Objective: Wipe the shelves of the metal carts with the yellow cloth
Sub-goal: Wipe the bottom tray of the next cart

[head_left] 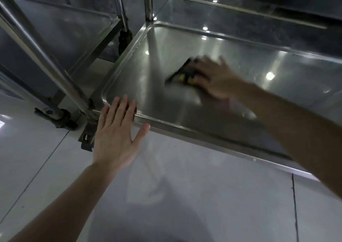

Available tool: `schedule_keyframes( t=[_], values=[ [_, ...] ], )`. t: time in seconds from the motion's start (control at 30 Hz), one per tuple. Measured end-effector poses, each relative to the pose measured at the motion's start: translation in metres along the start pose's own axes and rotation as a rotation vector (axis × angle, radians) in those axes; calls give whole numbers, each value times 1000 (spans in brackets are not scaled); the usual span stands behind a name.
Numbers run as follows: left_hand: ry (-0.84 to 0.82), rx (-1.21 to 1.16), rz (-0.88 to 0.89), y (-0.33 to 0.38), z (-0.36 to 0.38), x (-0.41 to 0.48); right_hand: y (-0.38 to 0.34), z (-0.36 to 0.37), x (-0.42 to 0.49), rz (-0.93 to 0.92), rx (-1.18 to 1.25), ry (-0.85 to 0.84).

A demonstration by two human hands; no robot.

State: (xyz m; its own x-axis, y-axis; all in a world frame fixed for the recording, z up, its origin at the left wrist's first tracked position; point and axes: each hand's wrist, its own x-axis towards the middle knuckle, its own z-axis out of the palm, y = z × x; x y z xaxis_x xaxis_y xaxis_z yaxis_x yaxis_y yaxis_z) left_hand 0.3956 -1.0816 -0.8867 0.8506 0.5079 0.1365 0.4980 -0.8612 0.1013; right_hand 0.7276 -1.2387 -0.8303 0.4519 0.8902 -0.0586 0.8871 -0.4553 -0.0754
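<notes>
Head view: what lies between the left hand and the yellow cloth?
Only bare, shiny shelf lies between the left hand and the yellow cloth under the right hand; the head view shows it.
</notes>
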Motion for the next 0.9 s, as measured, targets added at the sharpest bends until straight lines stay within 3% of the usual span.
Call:
schedule_keyframes(
  t=[0.07,0.1,0.27,0.37,0.5,0.57,0.7,0.8,0.87,0.9],
  values=[
    [9,-11,-6,-1,2,0,41,-4,27,300,9,-12],
    [18,-19,-6,-1,3,0,38,-2,25,329,12,0],
    [29,-35,-2,1,-2,-7,-76,22,-124,-203,78,27],
    [5,-46,-4,2,-3,-5,-49,17,-118,-264,65,-5],
    [-22,-56,-8,3,-4,-1,47,-4,-1,234,-5,-4],
    [-47,-78,-14,1,-7,0,53,-3,10,318,20,-12],
    [-42,-80,3,-3,-8,-2,-24,13,-100,-34,27,45],
    [-42,-85,11,-5,-5,-2,-43,23,-184,-269,106,-29],
    [-56,-74,1,-5,-5,0,-4,19,-157,-251,72,-4],
    [-68,-64,4,-5,-7,1,24,16,-126,-150,50,28]
  ],
)
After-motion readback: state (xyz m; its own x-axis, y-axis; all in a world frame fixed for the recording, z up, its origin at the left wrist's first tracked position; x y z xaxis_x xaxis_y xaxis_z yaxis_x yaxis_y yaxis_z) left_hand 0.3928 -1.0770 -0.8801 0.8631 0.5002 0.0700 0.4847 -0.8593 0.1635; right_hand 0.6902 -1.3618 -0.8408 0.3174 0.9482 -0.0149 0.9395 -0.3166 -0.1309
